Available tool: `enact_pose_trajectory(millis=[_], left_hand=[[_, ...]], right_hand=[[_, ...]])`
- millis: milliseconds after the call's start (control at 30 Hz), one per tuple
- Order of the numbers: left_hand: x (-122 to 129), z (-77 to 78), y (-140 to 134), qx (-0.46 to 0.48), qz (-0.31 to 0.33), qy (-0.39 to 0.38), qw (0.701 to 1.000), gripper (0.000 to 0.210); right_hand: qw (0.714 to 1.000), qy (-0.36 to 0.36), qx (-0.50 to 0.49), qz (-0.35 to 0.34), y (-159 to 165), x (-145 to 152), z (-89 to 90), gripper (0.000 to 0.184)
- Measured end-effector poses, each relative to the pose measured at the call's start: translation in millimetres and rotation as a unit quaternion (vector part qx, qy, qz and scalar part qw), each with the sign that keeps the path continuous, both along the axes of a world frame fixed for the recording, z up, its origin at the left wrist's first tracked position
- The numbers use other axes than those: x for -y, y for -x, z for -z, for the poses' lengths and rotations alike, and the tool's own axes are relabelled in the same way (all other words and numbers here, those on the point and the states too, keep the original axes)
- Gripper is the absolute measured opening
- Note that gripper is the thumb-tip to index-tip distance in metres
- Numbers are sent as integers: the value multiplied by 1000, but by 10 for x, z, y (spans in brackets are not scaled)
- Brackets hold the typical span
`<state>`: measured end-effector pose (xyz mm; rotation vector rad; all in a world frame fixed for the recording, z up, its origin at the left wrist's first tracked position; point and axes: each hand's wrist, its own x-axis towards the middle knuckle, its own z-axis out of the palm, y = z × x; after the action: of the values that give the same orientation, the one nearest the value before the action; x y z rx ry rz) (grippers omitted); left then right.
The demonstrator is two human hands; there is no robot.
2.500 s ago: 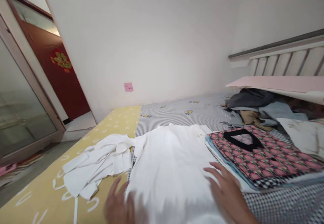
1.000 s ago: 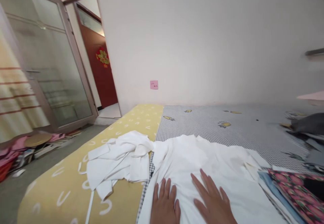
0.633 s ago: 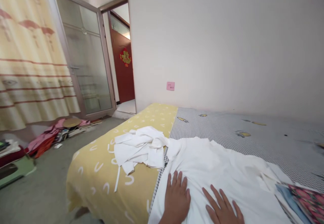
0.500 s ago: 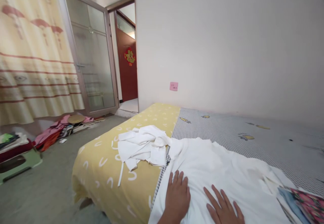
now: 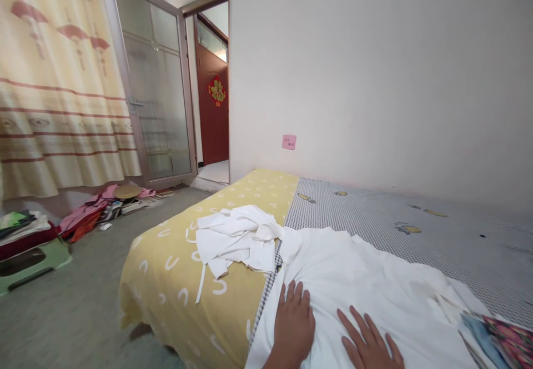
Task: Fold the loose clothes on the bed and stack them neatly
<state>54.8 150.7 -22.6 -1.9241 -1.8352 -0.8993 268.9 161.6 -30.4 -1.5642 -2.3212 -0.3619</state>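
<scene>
A large white garment [image 5: 366, 269] lies spread over the near right part of the bed, with some creases across it. My left hand [image 5: 293, 324] rests palm down on its left side, fingers stretched out. To the right, my right hand [image 5: 370, 341] also lies flat on the cloth with its fingers spread; the frame's lower edge cuts it off. Neither hand grips anything. Just beyond, a crumpled white piece of clothing [image 5: 237, 238] sits on the yellow cover, a thin white strip hanging from it. Folded blue and floral fabrics [image 5: 495, 335] touch the garment's right end.
The bed has a yellow patterned cover [image 5: 166, 280] and a grey checked sheet [image 5: 353, 208]. A pink note [image 5: 289, 142] is stuck on the wall. At left are a green stool [image 5: 50, 260] bearing clothes, a pile on the floor [image 5: 95, 213], a curtain [image 5: 62, 96] and an open glass door [image 5: 156, 80].
The view has shifted slightly, so the room appears a little further right. Both hands stay flat on the white garment, and the cloth looks unchanged.
</scene>
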Motion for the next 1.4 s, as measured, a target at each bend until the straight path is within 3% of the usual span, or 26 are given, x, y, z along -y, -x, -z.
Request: enact_pose_trajectory(millis=[267,533,800,1133,1267,1400], left_hand=[[17,-34,-5,1,0,19,1000,40],[24,-40,-11,14,2,-4,1000,38],[43,-95,-4,11,6,19,1000,40],[72,-133,5,6,5,46,999,40],[89,-220,-39,117,37,93,988,38],[-183,-572,127,328,27,195,924,43]], right_hand=[[1000,5,-8,-4,-14,33,-24,49],[1000,12,-26,2,-77,-144,285,51],[998,61,-22,-19,-42,5,-29,51],[998,59,-30,-22,-49,27,-40,50],[998,45,-43,-26,-41,17,5,50],[997,15,-65,-25,-29,-14,85,49]])
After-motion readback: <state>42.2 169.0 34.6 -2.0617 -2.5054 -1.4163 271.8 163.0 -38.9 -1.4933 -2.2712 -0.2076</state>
